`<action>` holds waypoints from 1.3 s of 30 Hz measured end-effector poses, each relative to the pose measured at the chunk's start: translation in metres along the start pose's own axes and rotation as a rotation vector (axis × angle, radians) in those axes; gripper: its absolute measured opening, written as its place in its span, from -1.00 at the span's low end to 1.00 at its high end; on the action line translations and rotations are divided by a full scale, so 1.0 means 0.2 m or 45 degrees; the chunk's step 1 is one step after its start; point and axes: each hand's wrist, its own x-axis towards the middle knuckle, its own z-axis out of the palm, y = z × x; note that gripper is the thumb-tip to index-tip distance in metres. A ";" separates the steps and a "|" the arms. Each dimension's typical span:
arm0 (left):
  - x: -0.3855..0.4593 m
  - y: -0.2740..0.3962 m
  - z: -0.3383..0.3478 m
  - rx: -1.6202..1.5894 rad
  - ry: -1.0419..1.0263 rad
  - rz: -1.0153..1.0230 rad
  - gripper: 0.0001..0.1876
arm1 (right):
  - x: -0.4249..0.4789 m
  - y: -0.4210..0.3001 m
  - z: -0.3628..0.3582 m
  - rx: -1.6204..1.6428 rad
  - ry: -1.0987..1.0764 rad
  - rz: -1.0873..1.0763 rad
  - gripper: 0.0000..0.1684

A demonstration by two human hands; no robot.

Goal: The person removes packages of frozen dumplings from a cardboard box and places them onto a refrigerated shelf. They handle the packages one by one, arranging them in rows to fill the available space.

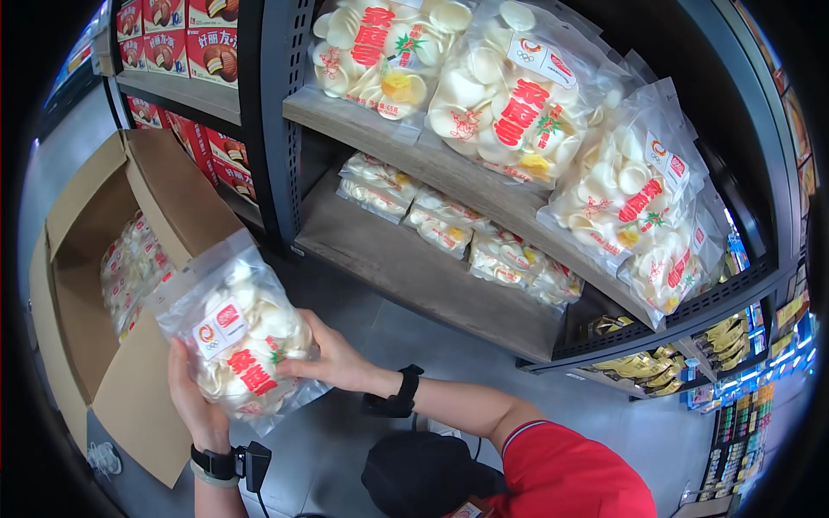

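Observation:
Between my two hands is a clear plastic bag of white chips (259,311) with red print. My left hand (197,395) grips its lower left side, and my right hand (333,356) holds its right edge, thumb on the front. Just behind the bag, at the left, stands an open cardboard box (84,272) with more such bags (133,272) inside. On the upper shelf (388,146) at the right, several large bags of the same chips (511,116) stand upright. Flatter bags (440,223) lie on the shelf below (401,278).
Red boxes of chocolate pies (217,52) fill the shelves at the upper left. A dark metal shelf post (275,129) separates the two bays. Gold packets (647,369) sit low at the right. A dark cap (421,472) is at the bottom, and a shoe (103,458) shows beside the box.

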 end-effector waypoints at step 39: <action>0.13 0.31 -0.16 2.564 0.229 1.004 0.16 | -0.74 0.11 -2.33 -0.766 1.858 0.456 -0.67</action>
